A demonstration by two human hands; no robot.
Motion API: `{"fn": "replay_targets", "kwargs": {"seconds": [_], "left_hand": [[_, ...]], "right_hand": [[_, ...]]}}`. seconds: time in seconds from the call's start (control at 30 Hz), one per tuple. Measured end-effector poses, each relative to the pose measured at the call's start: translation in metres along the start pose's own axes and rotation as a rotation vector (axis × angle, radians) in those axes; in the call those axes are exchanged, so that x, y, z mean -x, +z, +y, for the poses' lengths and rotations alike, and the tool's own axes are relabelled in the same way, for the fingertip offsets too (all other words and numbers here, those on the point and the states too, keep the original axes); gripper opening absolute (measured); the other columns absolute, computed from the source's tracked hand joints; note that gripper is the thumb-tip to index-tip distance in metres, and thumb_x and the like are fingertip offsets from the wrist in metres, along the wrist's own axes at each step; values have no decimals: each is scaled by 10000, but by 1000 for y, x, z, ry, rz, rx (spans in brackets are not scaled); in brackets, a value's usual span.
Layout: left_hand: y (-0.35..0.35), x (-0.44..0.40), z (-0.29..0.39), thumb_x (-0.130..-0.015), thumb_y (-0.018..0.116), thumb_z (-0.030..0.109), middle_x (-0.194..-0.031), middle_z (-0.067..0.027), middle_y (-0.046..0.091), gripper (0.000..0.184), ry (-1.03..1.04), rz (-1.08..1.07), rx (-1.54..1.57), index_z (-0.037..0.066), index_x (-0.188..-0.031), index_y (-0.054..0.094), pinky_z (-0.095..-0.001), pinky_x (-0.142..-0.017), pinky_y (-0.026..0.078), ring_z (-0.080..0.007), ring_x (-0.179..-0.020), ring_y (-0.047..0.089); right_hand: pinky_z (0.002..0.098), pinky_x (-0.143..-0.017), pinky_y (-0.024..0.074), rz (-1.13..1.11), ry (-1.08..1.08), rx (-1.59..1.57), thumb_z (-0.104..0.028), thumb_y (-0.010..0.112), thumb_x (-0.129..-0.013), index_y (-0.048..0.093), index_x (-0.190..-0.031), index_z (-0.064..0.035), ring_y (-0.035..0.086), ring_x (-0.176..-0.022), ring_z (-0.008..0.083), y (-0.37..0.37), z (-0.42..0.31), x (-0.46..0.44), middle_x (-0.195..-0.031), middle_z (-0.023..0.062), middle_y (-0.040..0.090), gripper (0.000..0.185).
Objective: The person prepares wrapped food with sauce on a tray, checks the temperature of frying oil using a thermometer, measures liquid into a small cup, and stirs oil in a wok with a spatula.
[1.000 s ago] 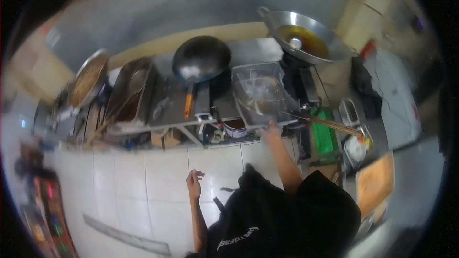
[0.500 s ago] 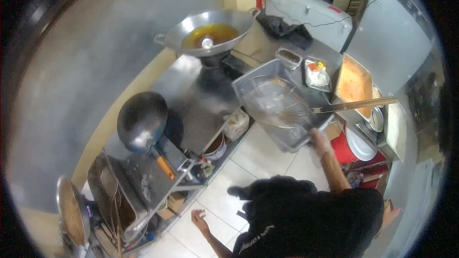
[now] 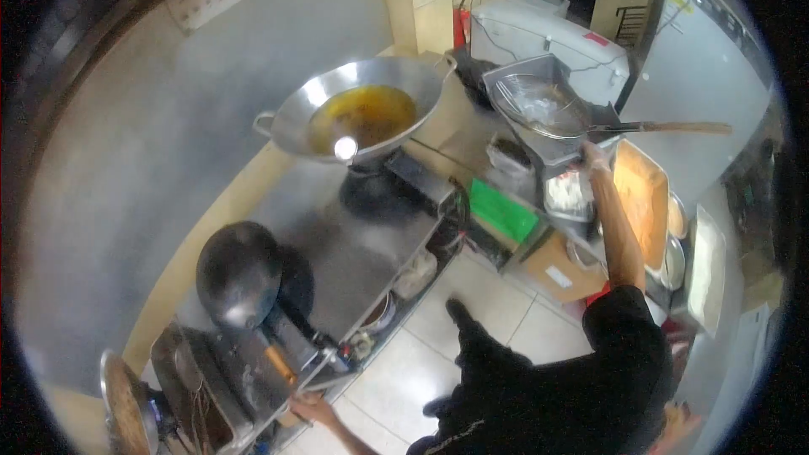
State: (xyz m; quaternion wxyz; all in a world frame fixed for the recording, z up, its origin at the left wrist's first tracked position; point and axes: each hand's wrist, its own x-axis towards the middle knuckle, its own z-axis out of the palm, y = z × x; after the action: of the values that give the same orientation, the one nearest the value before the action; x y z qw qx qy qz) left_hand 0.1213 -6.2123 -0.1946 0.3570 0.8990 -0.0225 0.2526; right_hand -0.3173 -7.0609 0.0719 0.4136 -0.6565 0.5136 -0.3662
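Observation:
My right hand grips the near rim of a translucent tub, held out over the right side of the work area. Inside the tub rests a round wire strainer, whose long wooden handle sticks out to the right. At the front edge of the steel counter, my left hand is beside the orange handle of a dark wok, fingers loosely extended and holding nothing visible. A large metal pan with yellow-brown oil stands behind.
Below the tub are a green panel, a container of white food and an orange-toned tray. At the lower left are a deep metal tray and a round pan. Skin, apparently another person's hand, shows lower right.
The tub and strainer have moved from the counter to the back right with my right hand. My left hand has come to the counter edge. The view has turned right.

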Motion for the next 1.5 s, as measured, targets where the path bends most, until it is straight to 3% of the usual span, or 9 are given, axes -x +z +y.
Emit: {"fn": "replay_targets", "kwargs": {"seconds": [0.07, 0.13, 0.37, 0.63, 0.73, 0.9, 0.97, 1.07, 1.5], "left_hand": [[8, -63, 17, -944, 556, 420, -1464, -277, 290, 743, 147, 4, -451, -16, -1457, 241, -457, -1066, 343, -364, -1354, 329], [3, -112, 113, -953, 567, 296, -1453, -231, 355, 665, -168, -137, -803, -14, -1453, 257, -462, -1057, 366, -315, -1348, 363], [65, -152, -53, -802, 714, 408, -676, -4, 623, 343, -424, -899, -60, 68, -802, 668, -340, -508, 452, -106, -548, 541], [82, -193, 118, -770, 622, 239, -747, -281, 630, 268, -326, -313, -539, -27, -802, 614, -468, -631, 506, -477, -713, 613], [50, -236, 183, -778, 633, 178, -679, -211, 637, 192, -295, -391, -508, -6, -744, 590, -434, -564, 495, -373, -616, 626], [-5, -344, 287, -778, 683, 53, -568, 16, 497, 217, -1034, -799, -22, 128, -689, 501, -278, -430, 383, -95, -465, 456], [-10, -357, 336, -777, 691, 62, -562, 24, 483, 242, -1028, -735, -35, 137, -684, 480, -266, -427, 374, -95, -455, 442], [-5, -369, 354, -783, 693, 61, -558, 41, 462, 258, -1034, -760, 118, 137, -716, 456, -224, -432, 361, -79, -436, 420], [-3, -224, 404, -914, 468, 6, -528, 58, 415, 182, -972, -384, 2033, 71, -751, 423, -162, -361, 358, -14, -378, 377]], "right_hand": [[367, -652, 581, 134, 225, -566, -234, 658, -816, 633, -910, -34, 624, -784, 237, 37, 25, -103, -904, 99, 630, 223], [382, -750, 554, -5, -291, 112, -298, 719, -790, 640, -1009, -30, 621, -804, 235, 57, 143, -222, -989, 129, 637, 355], [376, -831, 531, -390, -53, -269, -254, 653, -866, 468, -1368, -66, 609, -1060, 329, 257, 85, -373, -1309, 145, 552, 567], [333, -833, 489, -458, -33, 220, -257, 583, -917, 509, -1302, -48, 577, -986, 251, 395, 184, -446, -1244, 118, 573, 444], [326, -846, 471, -510, -32, 207, -273, 538, -941, 514, -1296, -39, 564, -990, 233, 427, 213, -448, -1232, 115, 576, 426], [348, -908, 436, -508, 79, -555, -362, 460, -972, 493, -1335, 0, 537, -1099, 235, 440, 214, -422, -1278, 130, 552, 514], [344, -929, 429, -670, -430, -436, -386, 495, -957, 493, -1345, -21, 527, -1134, 237, 435, 230, -428, -1291, 136, 548, 533], [341, -919, 415, -421, 185, -531, -421, 478, -926, 576, -1245, -49, 563, -1020, 206, 439, 211, -418, -1131, 65, 622, 500], [397, -1006, 372, -463, 219, -346, -567, 557, -876, 419, -1391, 1, 447, -1243, 293, 437, 200, -434, -1392, 141, 452, 779]]}}
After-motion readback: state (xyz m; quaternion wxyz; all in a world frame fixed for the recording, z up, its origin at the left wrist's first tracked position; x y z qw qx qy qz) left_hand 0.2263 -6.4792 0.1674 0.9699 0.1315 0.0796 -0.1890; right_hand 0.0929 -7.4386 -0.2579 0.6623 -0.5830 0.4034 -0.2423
